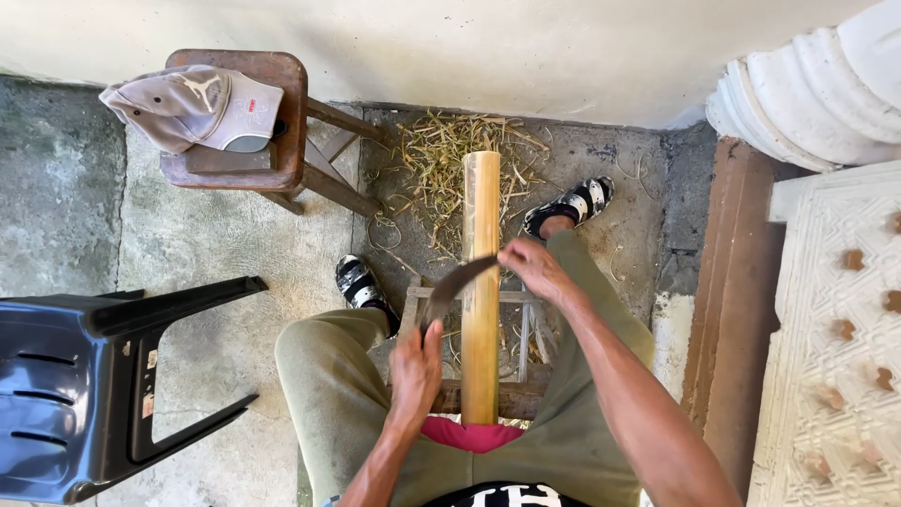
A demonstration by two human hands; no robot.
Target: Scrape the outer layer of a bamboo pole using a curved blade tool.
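Note:
A thick yellow bamboo pole (481,282) runs away from me between my knees, resting on a low wooden frame (511,299). A curved dark blade (457,279) lies across the pole. My left hand (415,366) grips the blade's handle end, just left of the pole. My right hand (532,266) holds the blade's far end on the pole's right side. A red cloth (472,435) sits at the pole's near end against my body.
Bamboo shavings (450,164) litter the concrete beyond the pole. A wooden stool (272,141) with a grey cap (192,105) stands at the back left. A black plastic chair (84,376) lies tipped at left. White carved stonework (831,329) lines the right side.

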